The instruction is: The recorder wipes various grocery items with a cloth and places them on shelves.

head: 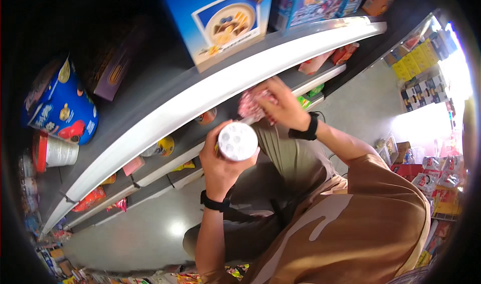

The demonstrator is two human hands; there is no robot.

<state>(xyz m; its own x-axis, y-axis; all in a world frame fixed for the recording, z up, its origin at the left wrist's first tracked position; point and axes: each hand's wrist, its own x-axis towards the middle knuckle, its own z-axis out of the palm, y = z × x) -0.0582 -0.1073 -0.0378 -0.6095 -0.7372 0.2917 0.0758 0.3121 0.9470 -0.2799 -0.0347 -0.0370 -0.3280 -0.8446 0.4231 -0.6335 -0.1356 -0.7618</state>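
Note:
My left hand (220,167) grips a round container (238,141) from the side. Its white circular end, marked with several round spots, faces up at me. Close beside the container, my right hand (280,105) clutches a bunched red-and-white patterned cloth (252,103). The cloth hangs near the container's rim; whether they touch is unclear because of blur. Both hands are just in front of the white front edge (210,92) of a store shelf. Black bands circle both wrists.
On the upper shelf stand a blue box (225,24) with a bowl picture, a blue pouch (67,103) and a white tub with a red lid (56,150). Lower shelves hold a yellow can (165,146) and red packets (90,199). Stacked goods (424,92) line the right beyond the grey floor (360,77).

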